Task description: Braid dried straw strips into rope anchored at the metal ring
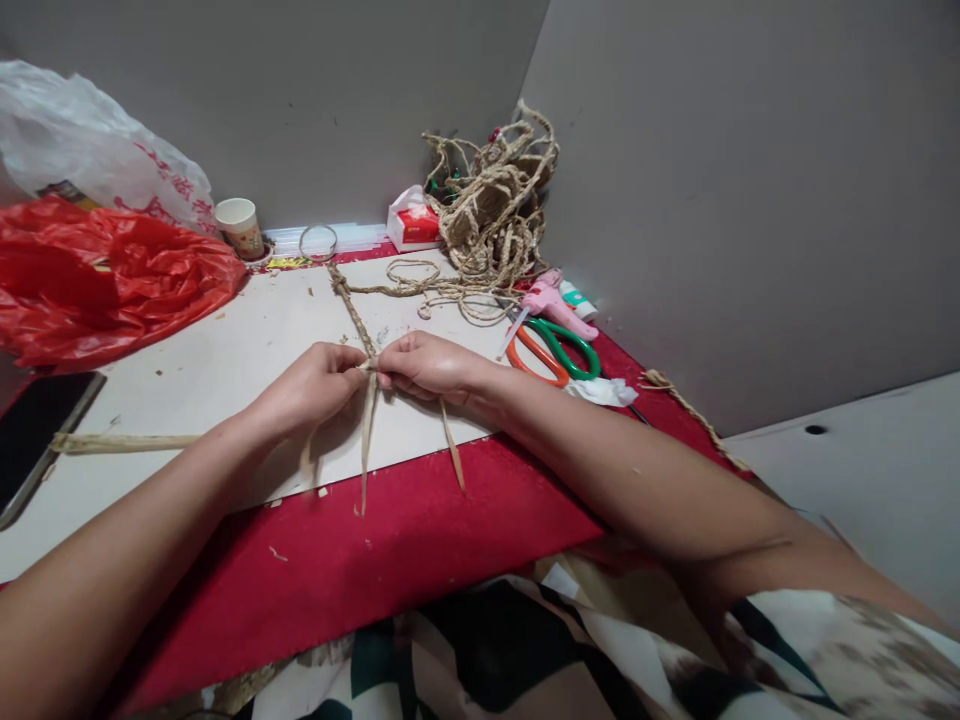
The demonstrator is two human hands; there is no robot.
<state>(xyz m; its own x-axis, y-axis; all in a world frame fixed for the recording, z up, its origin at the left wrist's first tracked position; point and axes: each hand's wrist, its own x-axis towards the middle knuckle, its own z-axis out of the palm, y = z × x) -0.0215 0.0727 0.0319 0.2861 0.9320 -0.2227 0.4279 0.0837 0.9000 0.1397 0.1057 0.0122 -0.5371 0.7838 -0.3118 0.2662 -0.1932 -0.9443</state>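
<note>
Straight ahead on the board point(247, 330), the braid point(354, 312) stretches away from the person, its long axis leaning far-left, its near end pinched by the fingers of left hand point(322, 385) and right hand point(424, 365) alike, neither nearer, loose strands point(367, 440) trailing towards the red table point(450, 550).

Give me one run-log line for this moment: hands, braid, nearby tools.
left hand: pinching lower end of braid; right hand: pinching same end; loose strands: trailing from hands; scissors, glue gun: beyond right forearm
</note>
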